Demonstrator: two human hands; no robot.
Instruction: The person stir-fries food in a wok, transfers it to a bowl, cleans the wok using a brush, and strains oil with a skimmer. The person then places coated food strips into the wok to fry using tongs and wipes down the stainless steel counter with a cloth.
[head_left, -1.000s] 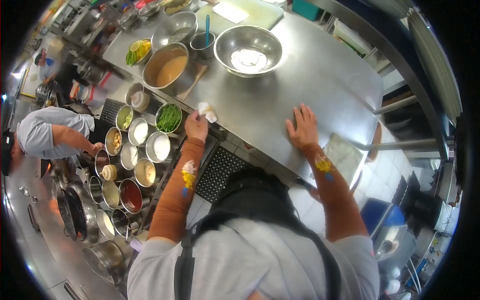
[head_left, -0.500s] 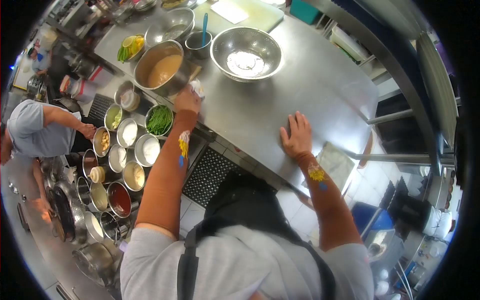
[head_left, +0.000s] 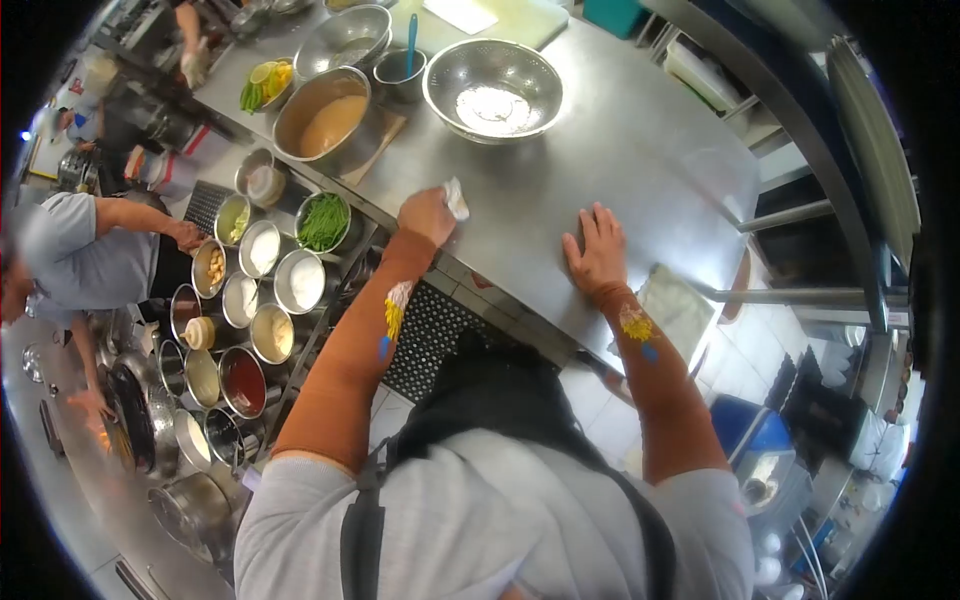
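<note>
My left hand (head_left: 427, 215) is closed around a crumpled white cloth (head_left: 457, 199) and presses it on the steel table (head_left: 520, 265) near its front edge. My right hand (head_left: 597, 248) lies flat on the table with its fingers stretched out, holding nothing. Beyond the left hand stand a steel colander (head_left: 493, 125) and a pot of orange-brown sauce (head_left: 330, 125). A flat wooden utensil (head_left: 378, 150) lies beside that pot. A small pot (head_left: 390, 88) holds a blue-handled utensil (head_left: 412, 45).
To the left, several steel containers hold green beans (head_left: 324, 221), white contents and red sauce (head_left: 242, 382). A bowl of lemon pieces (head_left: 268, 85) and a cutting board (head_left: 520, 22) are at the back. A folded grey cloth (head_left: 672, 310) lies right. A co-worker (head_left: 95, 245) stands left.
My left hand has moved right across the table with the white cloth, away from the sauce pot, uncovering the wooden utensil. My right hand stays in place. Another person's hand appears at upper left.
</note>
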